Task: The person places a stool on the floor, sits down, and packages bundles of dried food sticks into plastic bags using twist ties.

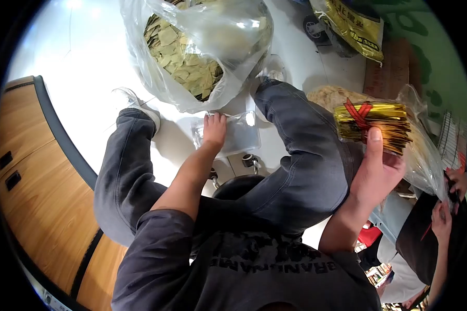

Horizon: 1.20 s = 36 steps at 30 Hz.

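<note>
My right hand (376,160) is raised at the right, its thumb pressed on a bundle of shiny gold twist ties (394,115) bound with a red tie. Lower down between my knees, my left hand (214,129) has its fingers bent over the edge of a clear plastic bag (238,133), which lies low near the floor. Just beyond it stands a large open plastic bag (140,57) filled with dried leaves (187,65) that look like bay leaves.
A wooden cabinet (46,192) stands at the left. To the right are a clear bag of pale dried material (321,95), a yellow printed bag (355,28) and a cardboard box (392,72). Another person's hand (441,220) shows at the far right. Chair casters (250,159) are below me.
</note>
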Available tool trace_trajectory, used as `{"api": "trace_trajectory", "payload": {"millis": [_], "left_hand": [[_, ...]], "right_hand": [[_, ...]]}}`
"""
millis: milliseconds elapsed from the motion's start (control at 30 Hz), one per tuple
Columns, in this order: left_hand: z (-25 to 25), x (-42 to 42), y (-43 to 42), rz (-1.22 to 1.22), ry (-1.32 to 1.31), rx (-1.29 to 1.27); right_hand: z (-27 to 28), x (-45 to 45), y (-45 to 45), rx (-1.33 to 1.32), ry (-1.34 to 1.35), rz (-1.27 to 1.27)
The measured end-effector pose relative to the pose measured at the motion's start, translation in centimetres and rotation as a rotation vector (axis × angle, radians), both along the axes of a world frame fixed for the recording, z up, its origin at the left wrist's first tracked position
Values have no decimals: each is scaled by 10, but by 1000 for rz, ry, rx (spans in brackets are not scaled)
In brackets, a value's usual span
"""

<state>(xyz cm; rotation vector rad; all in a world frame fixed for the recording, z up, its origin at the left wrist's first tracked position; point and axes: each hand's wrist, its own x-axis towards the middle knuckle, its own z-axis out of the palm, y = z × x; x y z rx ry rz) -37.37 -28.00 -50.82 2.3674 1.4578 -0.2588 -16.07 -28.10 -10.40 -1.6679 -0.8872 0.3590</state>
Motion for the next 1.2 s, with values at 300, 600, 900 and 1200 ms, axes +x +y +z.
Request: {"api": "trace_trajectory", "payload": {"millis": [300,600,900,1200], "left_hand": [[10,3,10,118,53,-268],[8,-4,12,126,-25,-350],[16,-3,27,18,10,-558],[-14,-15,43,-210,-28,-618]], "right_hand": [[2,-6,-6,6,0,61],[2,-12,-9,24,62,54],[10,-10,-11,53,303,224],[-6,1,-3,-8,363,303]]}}
